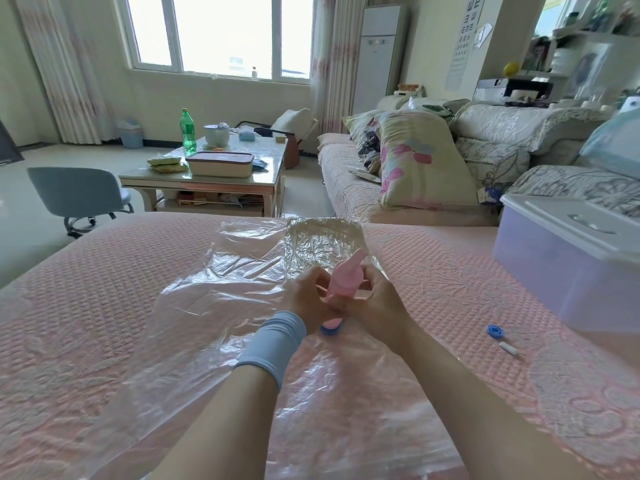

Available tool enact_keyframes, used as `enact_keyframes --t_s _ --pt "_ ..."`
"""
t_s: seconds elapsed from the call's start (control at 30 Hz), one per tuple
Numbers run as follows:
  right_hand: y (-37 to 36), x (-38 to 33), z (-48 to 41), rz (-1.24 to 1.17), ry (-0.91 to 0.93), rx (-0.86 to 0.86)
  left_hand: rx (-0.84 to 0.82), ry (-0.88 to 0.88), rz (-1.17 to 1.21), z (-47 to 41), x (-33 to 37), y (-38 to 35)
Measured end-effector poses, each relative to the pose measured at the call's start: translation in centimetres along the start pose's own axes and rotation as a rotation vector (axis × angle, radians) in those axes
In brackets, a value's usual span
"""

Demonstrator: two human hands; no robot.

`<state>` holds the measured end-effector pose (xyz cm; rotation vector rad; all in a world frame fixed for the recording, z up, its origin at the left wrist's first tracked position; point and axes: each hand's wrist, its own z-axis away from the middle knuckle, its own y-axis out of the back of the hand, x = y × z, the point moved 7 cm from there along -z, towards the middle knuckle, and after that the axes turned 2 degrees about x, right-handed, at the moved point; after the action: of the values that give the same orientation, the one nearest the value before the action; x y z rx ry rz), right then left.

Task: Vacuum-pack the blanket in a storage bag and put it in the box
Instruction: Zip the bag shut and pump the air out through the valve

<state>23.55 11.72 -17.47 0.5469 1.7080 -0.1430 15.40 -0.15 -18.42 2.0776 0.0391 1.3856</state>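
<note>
Head view: two hands meet over one clear bag [214, 278] spread on a pink bed cover [86, 271]. The left hand [304, 299] and the right hand [374, 303] both curl around one upright pink pump [341, 282], whose base sits on the bag's blue valve [330, 329]. One lidded translucent box [568, 258] stands at the right. Near it lie one blue cap [494, 331] and one small white piece [508, 348].

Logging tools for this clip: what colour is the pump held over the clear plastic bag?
The plastic hand pump is pink; head view.
</note>
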Motion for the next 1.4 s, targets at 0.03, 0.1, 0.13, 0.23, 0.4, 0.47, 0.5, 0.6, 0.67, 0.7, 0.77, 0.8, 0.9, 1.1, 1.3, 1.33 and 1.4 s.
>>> enact_keyframes --t_s 0.03,0.1,0.13,0.23,0.4,0.47,0.5,0.6,0.67,0.7,0.77,0.8,0.9,1.1,1.3,1.33,1.4 --pt "0.0 0.0 -0.1 0.003 -0.003 0.017 -0.019 0.009 0.014 0.0 -0.1 -0.2" --pt "0.2 0.3 -0.4 -0.013 -0.004 0.032 -0.097 -0.001 0.025 -0.2 -0.2 -0.8" --pt "0.3 0.3 -0.5 -0.022 0.002 0.036 -0.135 -0.016 0.001 -0.3 -0.1 -1.0" --pt "0.5 0.4 -0.6 -0.13 0.001 0.025 -0.123 -0.049 -0.004 -0.6 -0.1 -0.9" --pt "0.3 0.4 -0.7 -0.149 0.004 0.063 0.025 -0.035 0.109 -0.4 0.7 0.2" --pt "0.6 -0.4 -0.7 -0.149 0.017 0.087 0.063 -0.053 0.155 -0.3 1.8 0.3" --pt "0.9 -0.8 -0.7 -0.168 0.016 0.084 0.074 -0.055 0.179 -0.2 2.3 0.1" --pt "2.4 -0.9 -0.7 -0.168 -0.029 0.09 0.062 -0.059 0.166 0.0 3.7 -1.3" --pt "4.7 -0.6 -0.9 -0.178 -0.089 0.174 -0.002 -0.058 0.18 -0.1 4.9 -3.0" --pt "6.2 -0.3 -1.1 -0.186 -0.124 0.238 -0.041 -0.047 0.216 -0.2 5.5 -4.2" --pt "9.6 0.4 -1.4 -0.151 -0.17 0.346 -0.109 -0.035 0.221 -0.8 7.2 -7.2" --pt "11.4 0.9 -1.6 -0.11 -0.186 0.374 -0.122 -0.034 0.203 -1.3 8.0 -9.1" --pt "15.4 3.3 -2.2 0.008 -0.26 0.369 -0.113 0.001 0.203 -3.0 9.4 -13.6" --pt "21.5 9.1 -2.2 0.196 -0.358 0.209 -0.249 0.121 0.049 -5.5 9.2 -22.7" --pt "24.2 13.4 -2.1 0.488 -0.381 0.046 -0.34 0.082 -0.266 -6.8 8.0 -27.3" --pt "24.6 14.0 -2.1 0.553 -0.385 0.018 -0.347 0.07 -0.325 -6.8 7.9 -27.6" --pt "25.8 14.5 -2.1 0.684 -0.411 0.044 -0.362 0.061 -0.409 -7.0 7.8 -28.2"
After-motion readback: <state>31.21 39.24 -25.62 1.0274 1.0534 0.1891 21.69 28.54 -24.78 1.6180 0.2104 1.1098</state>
